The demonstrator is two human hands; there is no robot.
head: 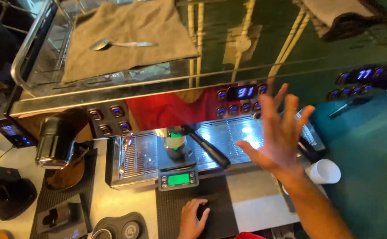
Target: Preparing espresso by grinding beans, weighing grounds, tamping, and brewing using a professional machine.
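Counting two hands, one scale

We are looking down at a white counter with a big shiny coffee machine sitting along its back edge. The machine's metal front is shining like a mirror, showing green and red colours. A brown cloth is lying on the machine's top near the left corner, and a spoon is resting on it. Little blue lights are glowing on the front. Bright light is bouncing off the metal drip tray. Black rubber mats are lying along the counter's front edge. A dark grinder is standing at the left side. A green floor is showing on the right.
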